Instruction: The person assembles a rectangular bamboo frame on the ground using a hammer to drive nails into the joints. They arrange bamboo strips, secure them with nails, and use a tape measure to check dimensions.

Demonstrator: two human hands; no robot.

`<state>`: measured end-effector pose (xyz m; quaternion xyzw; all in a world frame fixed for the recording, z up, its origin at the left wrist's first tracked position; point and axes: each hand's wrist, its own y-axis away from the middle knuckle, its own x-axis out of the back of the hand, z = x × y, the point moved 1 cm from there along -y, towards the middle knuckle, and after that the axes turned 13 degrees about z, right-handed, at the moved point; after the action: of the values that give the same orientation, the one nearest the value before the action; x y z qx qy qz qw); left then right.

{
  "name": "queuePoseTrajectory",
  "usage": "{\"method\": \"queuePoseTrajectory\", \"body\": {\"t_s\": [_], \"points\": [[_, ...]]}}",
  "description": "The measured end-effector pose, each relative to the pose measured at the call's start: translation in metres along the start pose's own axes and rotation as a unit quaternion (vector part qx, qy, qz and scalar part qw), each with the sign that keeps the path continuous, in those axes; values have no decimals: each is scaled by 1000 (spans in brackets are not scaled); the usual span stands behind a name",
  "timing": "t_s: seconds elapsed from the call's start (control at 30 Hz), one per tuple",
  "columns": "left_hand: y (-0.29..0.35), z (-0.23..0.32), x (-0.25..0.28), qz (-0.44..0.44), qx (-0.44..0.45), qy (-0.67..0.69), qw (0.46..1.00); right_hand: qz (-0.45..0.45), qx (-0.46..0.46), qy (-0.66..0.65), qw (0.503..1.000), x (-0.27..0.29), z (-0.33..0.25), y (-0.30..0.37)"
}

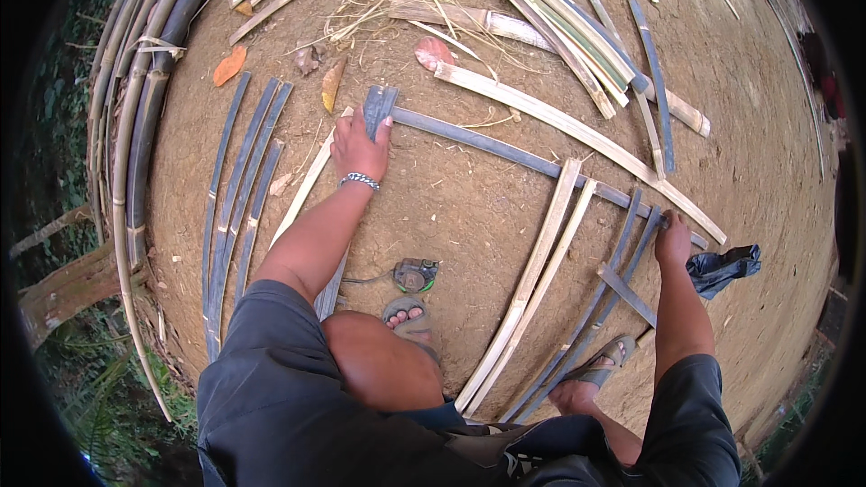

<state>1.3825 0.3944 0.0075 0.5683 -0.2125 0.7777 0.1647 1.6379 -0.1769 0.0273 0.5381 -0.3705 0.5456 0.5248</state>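
My left hand (361, 149) grips the upper ends of dark bamboo slats (382, 101) that lie side by side, thumb on one side and fingers on the other. From there a long dark bamboo slat (487, 142) runs across the ground to the right. My right hand (672, 239) is closed around that cross slat near its right end; its fingertips are partly hidden. Under the cross slat or against it lie two pale split bamboo strips (532, 280) and two dark strips (595, 302). A tape measure (415, 275) lies on the soil between my arms, beside my sandalled foot.
Several dark strips (239, 189) lie left of my arm. Bundled bamboo poles (149, 99) line the left edge. Farther off are a long pale strip (577, 135), piled strips (559, 22) and dry straw (397, 4). A black plastic bag (724, 269) lies right of my right hand.
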Motion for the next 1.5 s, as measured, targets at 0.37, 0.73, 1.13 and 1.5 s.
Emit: {"method": "queuePoseTrajectory", "body": {"t_s": [0.37, 0.73, 1.13, 1.5], "points": [[1, -3, -8, 18, -9, 10, 1000, 46, 21, -28, 998, -10, 9, 3], [1, -6, -4, 19, -9, 16, 1000, 56, 8, -54, 997, -11, 5, 14], [-2, -13, -18, 71, -54, 43, 995, 89, -18, -103, 990, -24, 15, 14], [-3, -4, -12, 44, -36, 16, 998, 185, -109, -227, 950, -21, -11, 46]]}}
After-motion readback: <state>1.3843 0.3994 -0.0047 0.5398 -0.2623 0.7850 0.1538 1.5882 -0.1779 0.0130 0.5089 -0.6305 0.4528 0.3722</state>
